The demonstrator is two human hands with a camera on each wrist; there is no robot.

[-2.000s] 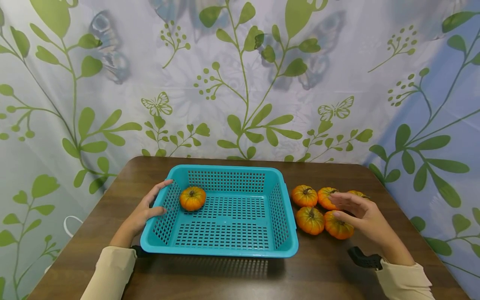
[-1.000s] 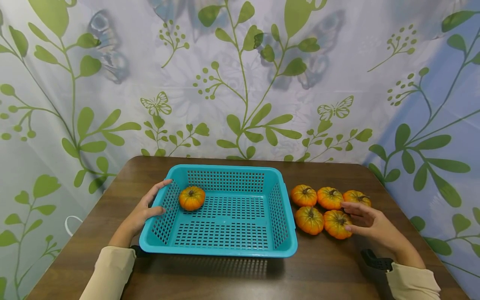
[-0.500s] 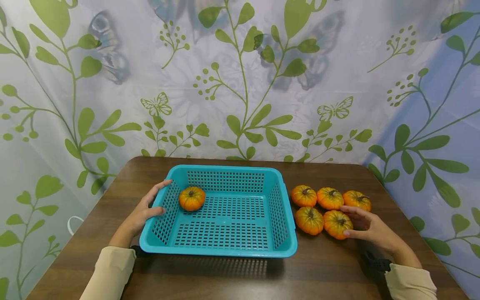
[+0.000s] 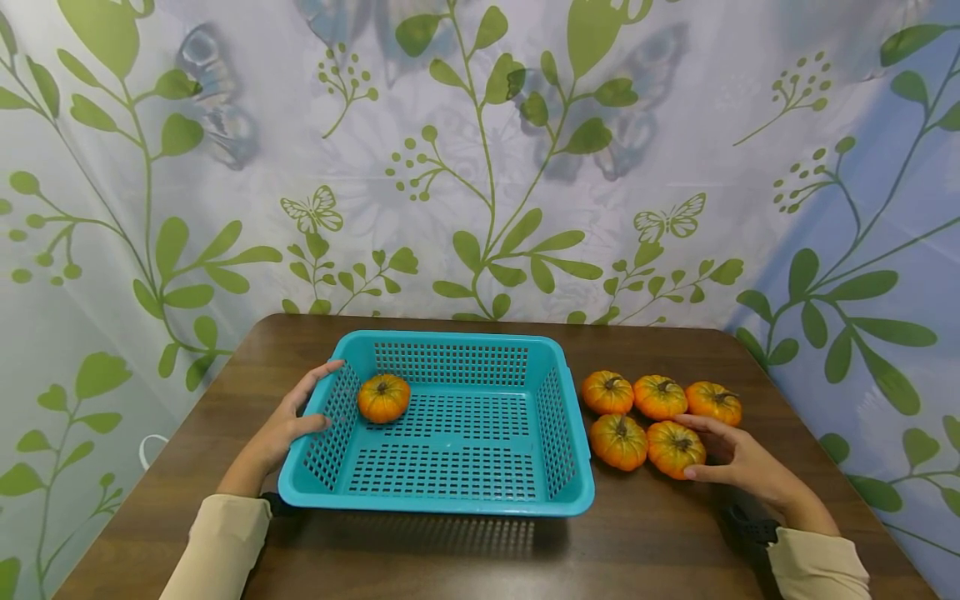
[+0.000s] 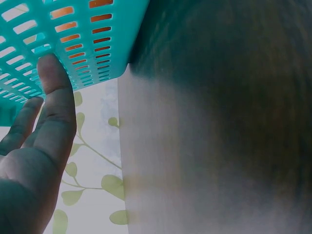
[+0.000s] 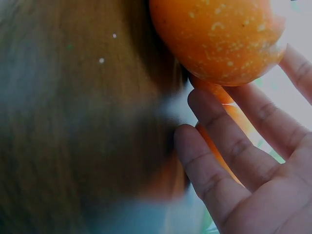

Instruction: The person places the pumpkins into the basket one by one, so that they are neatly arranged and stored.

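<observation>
A turquoise plastic basket [image 4: 450, 506] with perforated walls sits on the table, one small orange pumpkin [image 4: 384, 397] inside it toward the left. My left hand [image 4: 281, 427] holds the basket's left side, fingers and thumb spread along the rim. The left wrist view shows its fingers against the holed wall [image 5: 73, 44]. To the right of the basket, my right hand [image 4: 738, 458] has thumb and index finger around the front right pumpkin [image 4: 677, 450], which still rests on the table. In the right wrist view other fingers extend below this pumpkin [image 6: 219, 39].
Several more pumpkins stand close by: one at front left [image 4: 618, 442], and a back row of left [image 4: 607, 392], middle [image 4: 660, 397] and right [image 4: 714, 403]. The brown table [image 4: 420, 567] meets a leaf-patterned curtain [image 4: 480, 167] behind. A white cable [image 4: 146, 450] loops at the left edge.
My right hand first drew back to the right from above the pumpkins, then came down and in around the front right pumpkin. The left hand and the basket have stayed in place.
</observation>
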